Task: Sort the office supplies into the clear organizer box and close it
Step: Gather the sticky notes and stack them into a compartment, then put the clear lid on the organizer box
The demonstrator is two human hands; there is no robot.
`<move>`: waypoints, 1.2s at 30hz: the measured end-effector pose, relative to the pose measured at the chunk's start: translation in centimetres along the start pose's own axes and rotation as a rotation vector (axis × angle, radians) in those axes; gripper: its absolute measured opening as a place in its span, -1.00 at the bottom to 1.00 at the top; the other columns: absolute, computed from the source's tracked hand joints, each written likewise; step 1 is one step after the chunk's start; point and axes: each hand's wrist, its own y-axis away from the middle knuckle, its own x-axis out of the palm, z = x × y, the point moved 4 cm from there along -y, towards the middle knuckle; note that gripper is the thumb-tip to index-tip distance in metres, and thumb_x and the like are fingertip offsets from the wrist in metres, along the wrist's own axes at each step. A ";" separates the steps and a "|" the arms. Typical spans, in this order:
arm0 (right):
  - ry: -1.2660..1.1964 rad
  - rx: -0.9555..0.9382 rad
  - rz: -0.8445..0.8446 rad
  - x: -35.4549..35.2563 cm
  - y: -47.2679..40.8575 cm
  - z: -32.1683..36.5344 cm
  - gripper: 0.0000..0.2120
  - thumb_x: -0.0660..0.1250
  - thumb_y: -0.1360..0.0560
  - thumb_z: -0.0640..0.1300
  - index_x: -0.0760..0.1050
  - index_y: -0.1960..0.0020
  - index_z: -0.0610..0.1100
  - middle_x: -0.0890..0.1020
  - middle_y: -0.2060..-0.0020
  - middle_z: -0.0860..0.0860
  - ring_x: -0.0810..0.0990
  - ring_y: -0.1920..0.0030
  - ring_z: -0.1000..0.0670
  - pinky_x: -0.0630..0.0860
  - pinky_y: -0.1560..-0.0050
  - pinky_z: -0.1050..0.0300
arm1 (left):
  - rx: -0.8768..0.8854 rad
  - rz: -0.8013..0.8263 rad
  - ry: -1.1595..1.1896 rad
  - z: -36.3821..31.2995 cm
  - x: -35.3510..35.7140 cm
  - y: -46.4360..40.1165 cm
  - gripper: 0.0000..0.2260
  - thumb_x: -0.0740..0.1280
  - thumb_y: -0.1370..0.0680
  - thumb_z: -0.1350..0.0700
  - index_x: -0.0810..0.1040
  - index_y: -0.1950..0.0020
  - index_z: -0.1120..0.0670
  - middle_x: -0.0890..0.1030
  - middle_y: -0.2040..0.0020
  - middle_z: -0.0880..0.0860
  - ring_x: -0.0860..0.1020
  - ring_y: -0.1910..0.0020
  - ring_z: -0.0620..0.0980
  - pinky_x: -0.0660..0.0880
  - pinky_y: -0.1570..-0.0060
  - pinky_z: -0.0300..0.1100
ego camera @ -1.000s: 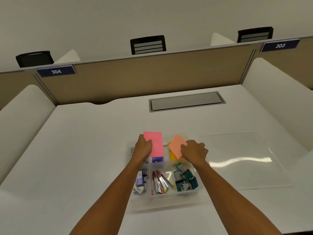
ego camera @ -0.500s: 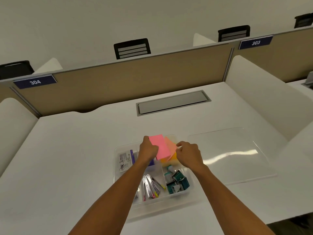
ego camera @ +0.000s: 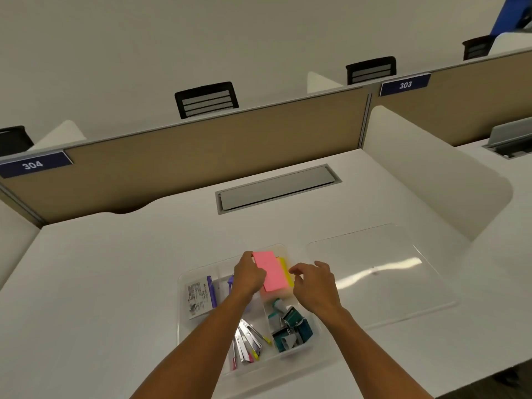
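Note:
The clear organizer box (ego camera: pixel 184 318) lies open on the white desk, divided into compartments. My left hand (ego camera: pixel 249 276) holds a pink sticky-note pad (ego camera: pixel 270 270) over the back right compartment, where a yellow pad (ego camera: pixel 285 269) shows beside it. My right hand (ego camera: pixel 312 286) hovers just right of the pads with fingers loosely spread and holds nothing. Teal binder clips (ego camera: pixel 293 329) fill the front right compartment, metal clips with coloured tips (ego camera: pixel 249 345) the front middle, and a printed packet with purple pens (ego camera: pixel 201 295) the left side. The clear lid (ego camera: pixel 380 272) lies flat to the right.
A grey cable hatch (ego camera: pixel 276 188) is set into the desk behind the box. A tan partition (ego camera: pixel 201 159) closes the back and a white side divider (ego camera: pixel 431 180) stands at the right. The desk's front edge runs close below the box.
The orange pad that my right hand held went down into the back right compartment and my right hand let go. My left hand brought the pink pad over that compartment. The view shifted left.

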 end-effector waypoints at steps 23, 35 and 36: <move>-0.148 0.107 -0.107 -2.5 -0.2 -5.0 -0.69 0.27 -0.57 -0.02 0.46 -0.32 0.08 0.51 -0.35 0.06 0.14 -0.54 -0.09 0.15 -0.48 -0.12 | 0.275 0.003 -0.378 -3.5 4.2 2.2 -0.63 0.26 -0.59 0.09 0.39 -0.40 0.05 0.46 -0.38 0.05 0.40 -0.35 0.06 0.34 -0.29 -0.10; -0.164 0.241 -0.161 -8.5 0.4 -14.6 -0.57 0.34 -0.53 -0.07 0.39 -0.38 -0.02 0.49 -0.32 -0.06 0.48 -0.27 -0.10 0.40 -0.32 -0.08 | 0.370 0.248 -0.258 -6.7 12.5 4.6 -0.50 0.31 -0.57 0.05 0.26 -0.47 0.09 0.29 -0.48 0.04 0.27 -0.44 -0.01 0.18 -0.35 -0.22; -0.153 0.263 -0.160 -8.9 0.4 -15.6 -0.56 0.34 -0.53 -0.07 0.39 -0.39 -0.02 0.48 -0.32 -0.07 0.49 -0.26 -0.11 0.40 -0.31 -0.09 | 0.347 0.253 -0.249 -6.8 13.2 4.7 -0.48 0.32 -0.57 0.05 0.25 -0.48 0.10 0.26 -0.49 0.05 0.26 -0.45 0.00 0.18 -0.36 -0.21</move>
